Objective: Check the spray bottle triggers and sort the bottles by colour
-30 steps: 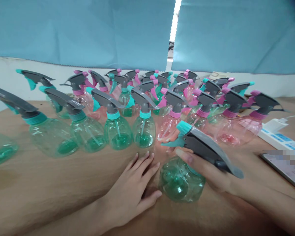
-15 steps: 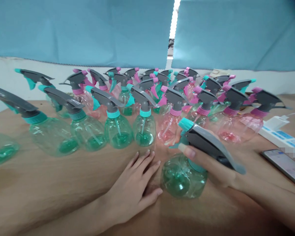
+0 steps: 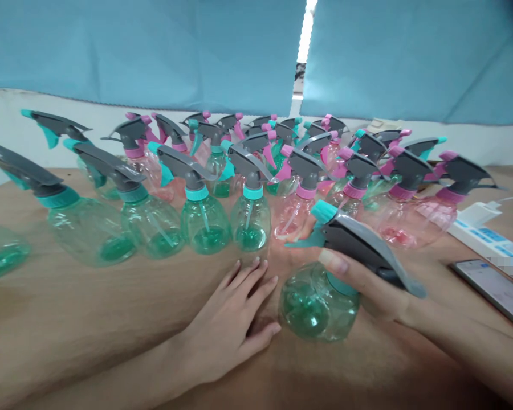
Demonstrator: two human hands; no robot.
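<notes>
My right hand (image 3: 367, 285) is wrapped round the neck of a green spray bottle (image 3: 318, 310) with a turquoise nozzle and a grey head. Its thumb shows on the near side of the neck; the other fingers are mostly hidden behind the head, near the turquoise trigger. The bottle is tilted, base toward me. My left hand (image 3: 228, 322) lies flat on the wooden table (image 3: 132, 313), fingers stretched out, just left of that bottle and holding nothing. Beyond its fingertips stand a green spray bottle (image 3: 251, 225) and a pink spray bottle (image 3: 293, 219).
Several more green and pink spray bottles stand in rows across the back, among them a green one (image 3: 154, 228) and a pink one (image 3: 399, 222). At the right are a phone (image 3: 496, 290) and a white power strip (image 3: 479, 230). A blue curtain (image 3: 154, 57) hangs behind.
The turquoise trigger of the held bottle now sticks out more clearly to the left. My left hand has stayed flat in place; the view has shifted slightly.
</notes>
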